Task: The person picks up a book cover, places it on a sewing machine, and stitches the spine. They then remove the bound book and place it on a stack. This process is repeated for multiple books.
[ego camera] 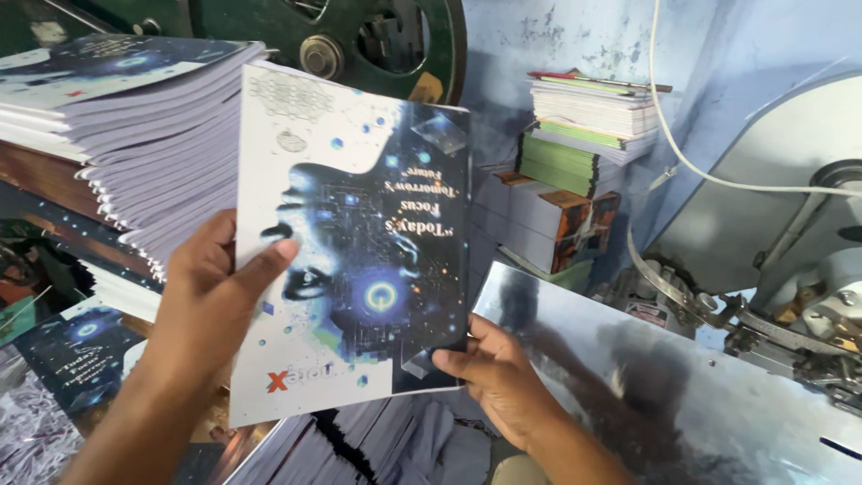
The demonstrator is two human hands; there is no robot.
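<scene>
Both hands are holding up a notebook (350, 242) with a white and dark-blue cover, its print upside down. It is standing upright, long axis vertical. The left hand (211, 296) is gripping its left edge, the right hand (494, 377) its lower right corner, above a steel plate (664, 386).

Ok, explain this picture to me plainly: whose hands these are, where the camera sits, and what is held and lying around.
The camera is worn on a person's head and looks down at their own two bare hands. The left hand and the right hand together hold one notebook with a blue and white cover, upside down to the camera. On the left lies a tall pile of notebooks like it. Further back stands a smaller stack of books. On the right is a shiny metal plate, part of a machine.
</scene>
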